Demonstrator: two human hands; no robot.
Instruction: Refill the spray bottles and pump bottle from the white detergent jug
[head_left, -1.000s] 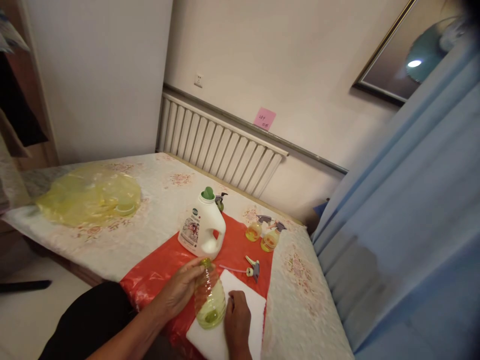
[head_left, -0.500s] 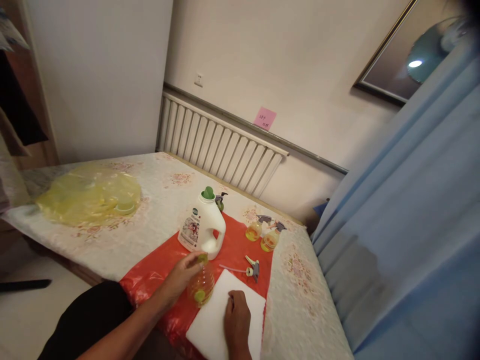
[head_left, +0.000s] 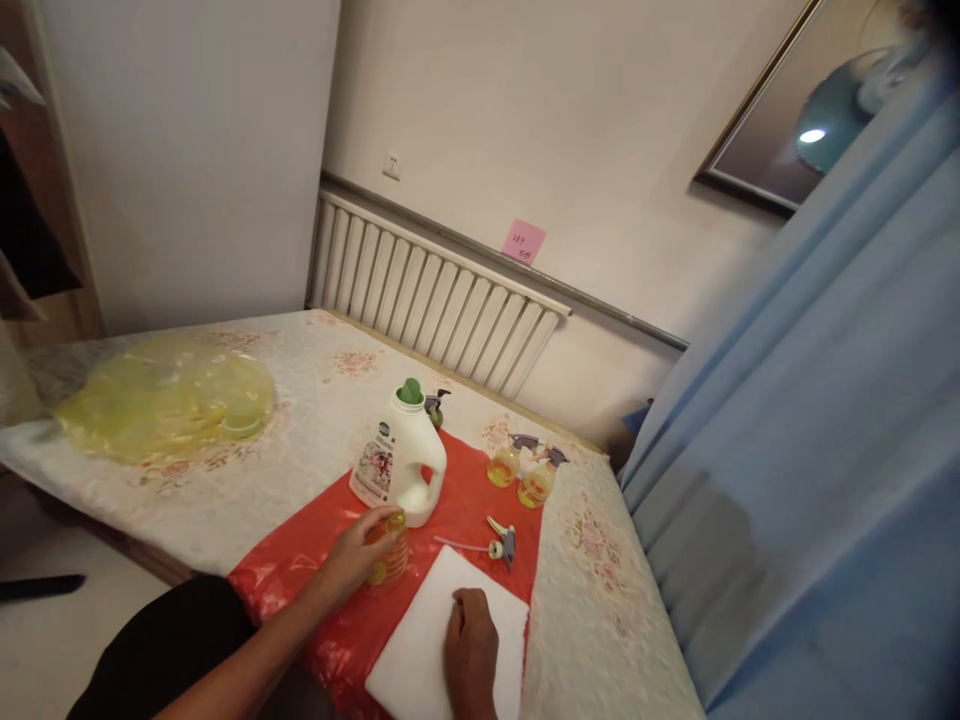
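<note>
Left hand (head_left: 352, 556) gripping small yellow bottle (head_left: 388, 552) upright on red sheet (head_left: 465, 495); right hand (head_left: 470, 652) flat on white pad (head_left: 420, 650), empty.

A home bedroom: a bed with a pale floral quilted cover (head_left: 300, 400), white ribbed wall radiator (head_left: 427, 290), blue curtain (head_left: 810, 450), framed picture (head_left: 795, 130).

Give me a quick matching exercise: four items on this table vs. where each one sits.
Items:
1. small yellow bottle
2. white jug
3. loose spray head
4. yellow plastic bag

Places:
A. far left of the table, off the red sheet
B. under the left hand
C. upright on the red sheet, green cap on top
D. lying just beyond the white pad

Pairs: 1-B, 2-C, 3-D, 4-A
</note>
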